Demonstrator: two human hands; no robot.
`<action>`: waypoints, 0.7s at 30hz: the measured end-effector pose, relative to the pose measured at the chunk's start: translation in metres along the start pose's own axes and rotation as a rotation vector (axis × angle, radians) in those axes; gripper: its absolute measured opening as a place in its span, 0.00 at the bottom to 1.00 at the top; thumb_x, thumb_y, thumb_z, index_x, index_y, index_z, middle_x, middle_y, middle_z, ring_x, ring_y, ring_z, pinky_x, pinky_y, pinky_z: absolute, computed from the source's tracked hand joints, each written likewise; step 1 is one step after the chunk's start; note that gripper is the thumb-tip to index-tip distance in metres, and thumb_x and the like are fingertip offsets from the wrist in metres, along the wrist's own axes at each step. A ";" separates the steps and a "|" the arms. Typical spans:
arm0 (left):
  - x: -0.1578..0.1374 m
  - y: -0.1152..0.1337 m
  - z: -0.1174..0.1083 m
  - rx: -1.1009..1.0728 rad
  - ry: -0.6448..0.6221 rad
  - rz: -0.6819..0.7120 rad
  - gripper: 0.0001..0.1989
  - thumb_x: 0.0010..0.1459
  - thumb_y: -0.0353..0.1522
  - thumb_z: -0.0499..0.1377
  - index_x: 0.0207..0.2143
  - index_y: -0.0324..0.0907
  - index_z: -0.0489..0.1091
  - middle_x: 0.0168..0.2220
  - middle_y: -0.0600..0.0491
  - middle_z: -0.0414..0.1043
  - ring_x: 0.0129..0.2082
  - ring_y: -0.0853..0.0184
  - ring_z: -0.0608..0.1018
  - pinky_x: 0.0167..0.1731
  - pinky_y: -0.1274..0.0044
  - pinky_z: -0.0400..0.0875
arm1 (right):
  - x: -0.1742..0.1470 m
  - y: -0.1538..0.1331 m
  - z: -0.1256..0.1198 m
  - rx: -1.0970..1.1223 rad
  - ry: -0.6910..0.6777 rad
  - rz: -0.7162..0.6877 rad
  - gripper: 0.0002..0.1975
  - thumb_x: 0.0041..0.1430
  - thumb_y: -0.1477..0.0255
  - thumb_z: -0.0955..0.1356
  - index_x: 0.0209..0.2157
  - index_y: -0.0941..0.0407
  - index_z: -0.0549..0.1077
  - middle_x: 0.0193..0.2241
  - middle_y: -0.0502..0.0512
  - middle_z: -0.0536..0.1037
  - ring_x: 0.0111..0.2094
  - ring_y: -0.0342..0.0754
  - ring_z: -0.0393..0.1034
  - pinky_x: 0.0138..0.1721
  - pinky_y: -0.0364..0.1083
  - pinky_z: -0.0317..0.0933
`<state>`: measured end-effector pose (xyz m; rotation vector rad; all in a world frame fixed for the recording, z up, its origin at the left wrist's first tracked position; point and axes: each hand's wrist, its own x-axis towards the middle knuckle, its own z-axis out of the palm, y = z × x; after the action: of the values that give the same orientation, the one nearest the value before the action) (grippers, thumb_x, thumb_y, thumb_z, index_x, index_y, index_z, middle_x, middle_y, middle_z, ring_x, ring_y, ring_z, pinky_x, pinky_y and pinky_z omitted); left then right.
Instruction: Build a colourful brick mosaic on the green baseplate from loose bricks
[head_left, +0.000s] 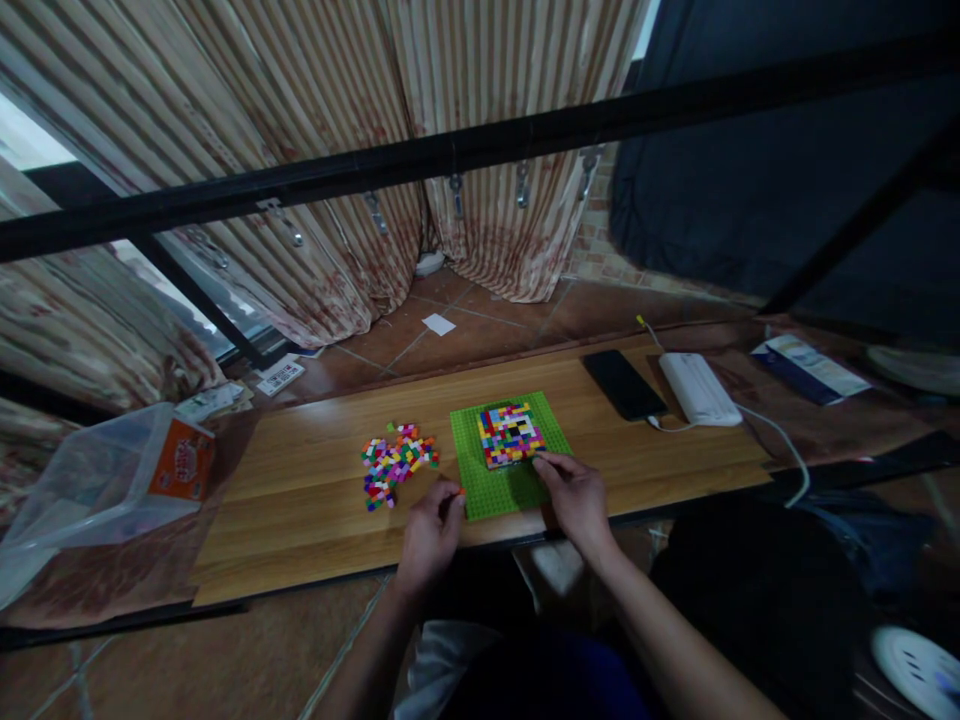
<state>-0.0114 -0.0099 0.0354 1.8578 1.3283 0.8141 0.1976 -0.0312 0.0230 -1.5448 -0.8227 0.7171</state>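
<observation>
A green studded baseplate (pixel 469 440) lies on the wooden board, and a multicoloured block of small toy bricks (pixel 510 435) is built on it, with an opening in its top. My left hand (pixel 431 530) is by the baseplate's front left corner, thumb and finger pinched on a small orange toy brick (pixel 460 491). At the front right corner of the brick block, my right hand (pixel 576 495) has its fingertips pressed together; whatever they hold is hidden. To the left of the baseplate lies a loose pile of small coloured toy bricks (pixel 397 462).
A black phone (pixel 622 385) and a white power bank (pixel 699 388) with cables lie on the wooden board (pixel 300 500) at right. A clear plastic bin (pixel 105 475) with an orange label stands at left. A dark metal rail (pixel 337 170) crosses before the curtains.
</observation>
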 end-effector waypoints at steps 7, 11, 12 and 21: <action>0.000 -0.015 0.007 0.054 0.003 0.020 0.07 0.60 0.34 0.53 0.33 0.42 0.69 0.30 0.53 0.72 0.31 0.67 0.74 0.33 0.78 0.67 | 0.005 0.005 0.008 -0.152 0.007 -0.162 0.12 0.53 0.63 0.68 0.32 0.56 0.79 0.33 0.58 0.80 0.36 0.51 0.73 0.42 0.51 0.65; -0.001 -0.019 0.009 0.086 0.017 0.025 0.07 0.60 0.34 0.53 0.34 0.43 0.69 0.31 0.53 0.73 0.31 0.67 0.75 0.33 0.77 0.67 | 0.002 0.001 0.009 -0.219 0.011 -0.210 0.12 0.54 0.65 0.66 0.34 0.55 0.78 0.34 0.57 0.80 0.35 0.50 0.74 0.40 0.50 0.66; -0.001 -0.020 0.010 0.092 0.020 0.028 0.07 0.60 0.34 0.53 0.34 0.43 0.69 0.31 0.53 0.73 0.31 0.67 0.75 0.33 0.77 0.67 | 0.002 0.000 0.010 -0.232 0.013 -0.218 0.12 0.55 0.65 0.66 0.34 0.55 0.78 0.34 0.57 0.80 0.35 0.50 0.74 0.40 0.50 0.66; -0.001 -0.017 0.012 0.104 0.050 0.016 0.07 0.58 0.35 0.54 0.33 0.43 0.70 0.31 0.52 0.73 0.32 0.67 0.76 0.33 0.77 0.68 | 0.005 -0.005 0.013 -0.351 0.000 -0.263 0.11 0.56 0.67 0.65 0.34 0.56 0.78 0.35 0.58 0.80 0.35 0.51 0.74 0.41 0.50 0.66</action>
<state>-0.0107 -0.0092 0.0150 1.9428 1.4124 0.8182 0.1890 -0.0193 0.0262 -1.7012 -1.1733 0.3933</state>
